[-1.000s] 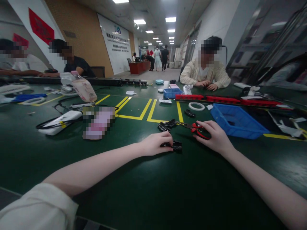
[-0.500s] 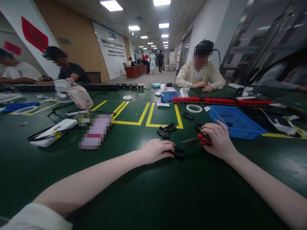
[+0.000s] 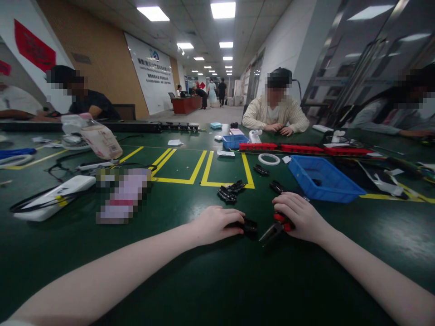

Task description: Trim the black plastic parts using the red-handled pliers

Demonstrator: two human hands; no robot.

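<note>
Green table [image 3: 217, 285], yellow tape [image 3: 173, 181], black parts [image 3: 227, 195], blue tray [image 3: 326, 193], white ring [image 3: 269, 164]

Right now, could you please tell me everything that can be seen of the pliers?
The pliers have red handles and grey jaws that look like metal. The right hand grips the handles and hides much of them. The jaws slant out to the left and toward the wearer, just right of the black part in the left hand, with a visible gap between. The tips are blurred, so I cannot tell whether they are parted or touch the table.
</note>
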